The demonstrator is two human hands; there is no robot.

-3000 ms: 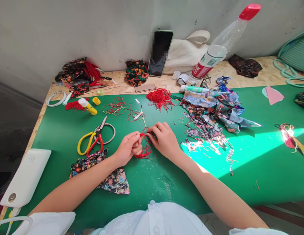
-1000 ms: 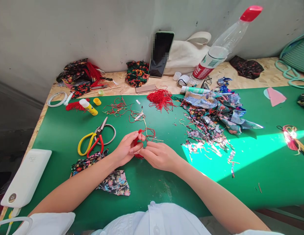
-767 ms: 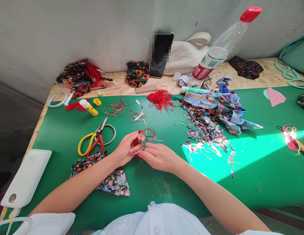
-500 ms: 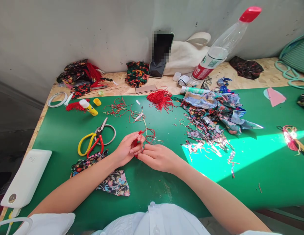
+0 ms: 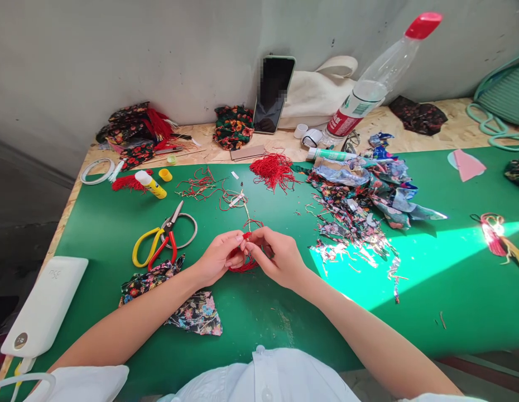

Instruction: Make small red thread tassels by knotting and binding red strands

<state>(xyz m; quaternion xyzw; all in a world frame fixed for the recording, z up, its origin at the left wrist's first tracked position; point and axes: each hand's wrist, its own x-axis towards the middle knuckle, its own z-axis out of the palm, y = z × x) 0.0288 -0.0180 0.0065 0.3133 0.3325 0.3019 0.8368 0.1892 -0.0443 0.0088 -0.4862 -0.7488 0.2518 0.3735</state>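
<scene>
My left hand (image 5: 220, 258) and my right hand (image 5: 275, 255) meet over the green mat (image 5: 251, 312), fingertips pinched together on a small bundle of red thread (image 5: 244, 262). Loose red strands curl out below and behind the fingers. A tangle of red and gold thread (image 5: 236, 198) lies just beyond the hands. Left of my left hand lie scissors with yellow and red handles (image 5: 157, 241) and a metal ring (image 5: 184, 229).
Floral fabric pieces (image 5: 188, 304) lie by my left forearm. Fabric scraps (image 5: 360, 195) pile up at the right, a heap of red thread (image 5: 274, 168) behind. A plastic bottle (image 5: 368, 84), phone (image 5: 273, 92), glue stick (image 5: 149, 184) and white power bank (image 5: 42, 304) stand around.
My right hand has lifted and moved forward, now pinching the thread at my left fingertips. The red bundle has dropped lower between the hands.
</scene>
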